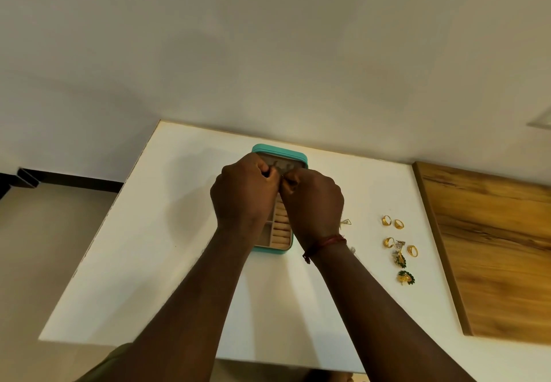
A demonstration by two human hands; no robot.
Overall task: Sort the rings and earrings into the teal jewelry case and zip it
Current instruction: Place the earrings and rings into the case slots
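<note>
The teal jewelry case (299, 157) lies open on the white table (155, 247), its lid raised toward the wall. Beige ring rolls (281, 228) show in its base. Both hands hover over the middle of the case, knuckles together, fingers curled. My left hand (243, 195) and my right hand (313, 200) seem to pinch a small earring between their fingertips, but the piece itself is almost hidden. To the right lie several gold rings (386, 220) and green-and-gold earrings (405, 277). A triangular gold earring (346, 222) lies beside my right wrist.
A wooden board (492, 247) covers the right end of the table. The wall stands just behind the case. The table's left and near edges drop to a tan floor (35, 262).
</note>
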